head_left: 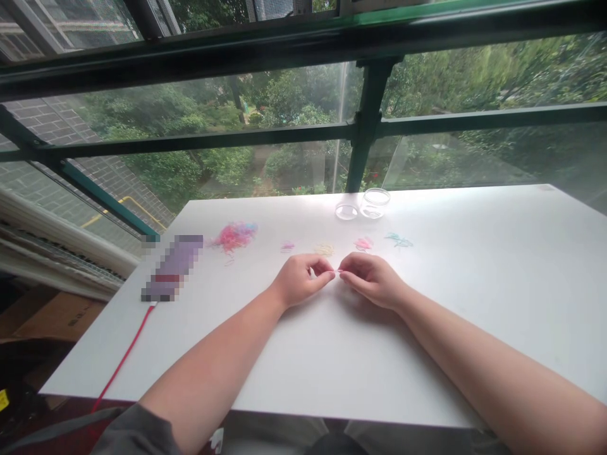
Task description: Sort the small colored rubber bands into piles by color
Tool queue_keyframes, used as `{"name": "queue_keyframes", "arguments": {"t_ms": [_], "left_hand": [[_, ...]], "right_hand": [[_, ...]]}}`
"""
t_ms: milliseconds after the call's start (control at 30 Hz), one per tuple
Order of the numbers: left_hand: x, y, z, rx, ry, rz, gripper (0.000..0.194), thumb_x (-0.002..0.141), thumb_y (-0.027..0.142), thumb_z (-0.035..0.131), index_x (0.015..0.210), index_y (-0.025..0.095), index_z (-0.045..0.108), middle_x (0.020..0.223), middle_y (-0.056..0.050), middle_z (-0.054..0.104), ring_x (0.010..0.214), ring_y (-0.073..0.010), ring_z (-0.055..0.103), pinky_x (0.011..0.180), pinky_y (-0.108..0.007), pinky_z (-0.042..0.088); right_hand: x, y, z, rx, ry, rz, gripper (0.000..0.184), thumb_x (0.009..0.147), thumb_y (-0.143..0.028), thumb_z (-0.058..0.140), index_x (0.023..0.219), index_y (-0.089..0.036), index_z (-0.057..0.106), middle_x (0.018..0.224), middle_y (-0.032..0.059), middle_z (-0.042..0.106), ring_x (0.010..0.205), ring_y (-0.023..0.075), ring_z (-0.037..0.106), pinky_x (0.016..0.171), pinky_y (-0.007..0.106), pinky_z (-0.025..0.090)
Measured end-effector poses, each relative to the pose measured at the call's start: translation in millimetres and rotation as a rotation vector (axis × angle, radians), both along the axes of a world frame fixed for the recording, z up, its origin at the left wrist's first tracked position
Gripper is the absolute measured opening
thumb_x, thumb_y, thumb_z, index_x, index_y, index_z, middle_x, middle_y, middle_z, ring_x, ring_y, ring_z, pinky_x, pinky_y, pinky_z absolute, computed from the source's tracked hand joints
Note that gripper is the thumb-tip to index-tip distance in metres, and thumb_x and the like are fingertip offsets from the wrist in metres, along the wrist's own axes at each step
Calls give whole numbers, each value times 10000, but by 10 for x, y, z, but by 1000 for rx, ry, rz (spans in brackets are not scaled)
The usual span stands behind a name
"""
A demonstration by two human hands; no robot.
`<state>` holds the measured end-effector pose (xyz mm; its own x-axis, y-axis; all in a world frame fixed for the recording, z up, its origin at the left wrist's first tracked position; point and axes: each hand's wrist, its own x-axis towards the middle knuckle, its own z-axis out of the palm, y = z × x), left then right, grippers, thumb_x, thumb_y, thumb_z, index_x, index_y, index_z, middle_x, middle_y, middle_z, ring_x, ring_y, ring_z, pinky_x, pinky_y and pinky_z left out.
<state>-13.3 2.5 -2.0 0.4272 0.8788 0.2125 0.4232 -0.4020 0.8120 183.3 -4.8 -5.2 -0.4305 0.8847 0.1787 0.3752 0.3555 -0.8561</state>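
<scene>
My left hand and my right hand meet over the middle of the white table. Both are closed in a pinch on one thin pinkish rubber band, which shows in the small gap between the fingertips. Just beyond the hands, small groups of bands lie in a row: purple bands, pale yellow bands, pink bands and teal bands. To the left is a larger mixed heap of rubber bands, mostly pink and red with some blue.
A clear round jar stands near the table's far edge, with a clear lid beside it. At the left lies a blurred-out phone with a red cable running off the front edge. Green-framed windows rise behind the table.
</scene>
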Motion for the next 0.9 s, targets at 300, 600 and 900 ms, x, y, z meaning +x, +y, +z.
{"name": "queue_keyframes", "arguments": {"t_ms": [300,600,900], "left_hand": [[5,-2,-14,-3,16,-8,152,763,292,587,758,157,657,703,-11,661,592,-82,540,528,-191,392],[26,-9,13,3,30,-10,129,750,263,583,730,151,644,691,-8,653,568,-76,524,537,-189,405],[18,-1,-5,-33,17,-3,149,744,291,593,728,153,647,666,-4,644,551,-76,509,530,-189,400]], "right_hand": [[-3,2,-19,-28,49,8,99,815,-272,538,812,-174,552,589,-24,491,500,96,421,476,228,349],[-14,7,8,-15,18,4,55,788,-209,546,752,-167,551,544,-38,460,487,84,400,465,215,331],[-8,9,3,-52,9,18,68,807,-207,516,762,-170,550,593,-14,534,488,93,455,471,220,369]]}}
